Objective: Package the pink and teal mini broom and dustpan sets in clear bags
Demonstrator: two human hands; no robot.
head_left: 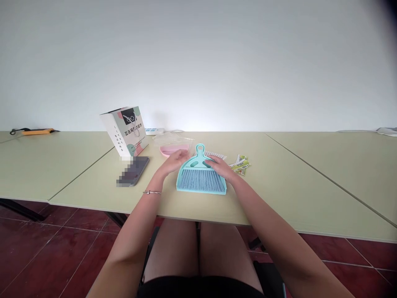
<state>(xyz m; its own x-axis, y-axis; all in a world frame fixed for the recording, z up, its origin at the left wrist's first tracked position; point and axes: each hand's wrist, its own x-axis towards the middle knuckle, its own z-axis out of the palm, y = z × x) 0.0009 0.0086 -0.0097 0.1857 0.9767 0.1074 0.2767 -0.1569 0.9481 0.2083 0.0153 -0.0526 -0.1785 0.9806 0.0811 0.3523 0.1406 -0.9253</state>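
Note:
A turquoise dustpan (179, 184) lies near the table's front edge, its looped handle pointing away from me. Nested in it is a matching hand brush (201, 181) with grey-blue bristles facing me. My right hand (221, 167) grips the set's right side, its fingers over the upper edge by the brush head. My left hand (175, 162) is at the left side with fingers stretched out and holding nothing; whether the fingertips touch the dustpan I cannot tell. Behind the left hand sits a pink rounded item (174, 148), partly under a clear plastic bag (173, 138).
Left of my hands are a dark phone (138, 171), partly pixelated, and a tilted white printed paper bag (124, 132). Green-and-white packets (241, 165) lie on the right. A white striped item (215, 155) shows behind the dustpan. Farther off are a power strip (154, 131) and an orange tool (37, 131).

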